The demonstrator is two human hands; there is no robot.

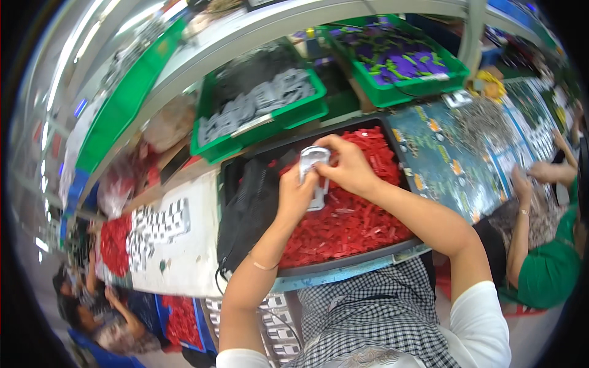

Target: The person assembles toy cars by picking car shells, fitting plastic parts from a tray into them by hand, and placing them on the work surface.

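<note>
Between my two hands is a pale grey plastic part [314, 157] with a rounded end, held above a black tray. My left hand [298, 187] has its fingers closed on the part's lower left side. From the right, my right hand [348, 164] pinches its upper edge with thumb and fingers. Under them the black tray [402, 168] holds a heap of small red plastic pieces [350, 230]. Another whitish part [316, 201] shows just below my hands; whether it touches them I cannot tell. A black cloth or bag [248, 199] lies over the tray's left side.
Behind the tray stand a green bin of grey parts [264, 126] and a green bin of purple and green pieces [402, 89]. White parts [162, 221] lie in rows on the left table. Co-workers sit at both sides; one in a green sleeve [549, 270] is at the right.
</note>
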